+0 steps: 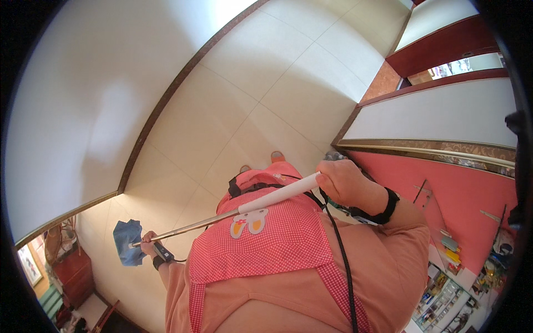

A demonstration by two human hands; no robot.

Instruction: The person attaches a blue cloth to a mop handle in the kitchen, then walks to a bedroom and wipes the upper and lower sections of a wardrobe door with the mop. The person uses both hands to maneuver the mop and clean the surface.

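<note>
Two hands grip a long pole [222, 215]: the right hand [341, 183] closed round its white handle end by the pink counter [461, 194], the left hand [149, 242] clamped far down the metal shaft beside the blue cloth head [126, 241]. The head hangs near the white wall [72, 111] (above pale floor tiles [255, 100]); progress on wiping cannot be judged, since no wet or cleaned patch shows.

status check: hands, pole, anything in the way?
Right hand gripping white pole handle. Left hand on metal shaft near blue cloth head. Cloth up by wall; black cable hangs over apron.
</note>
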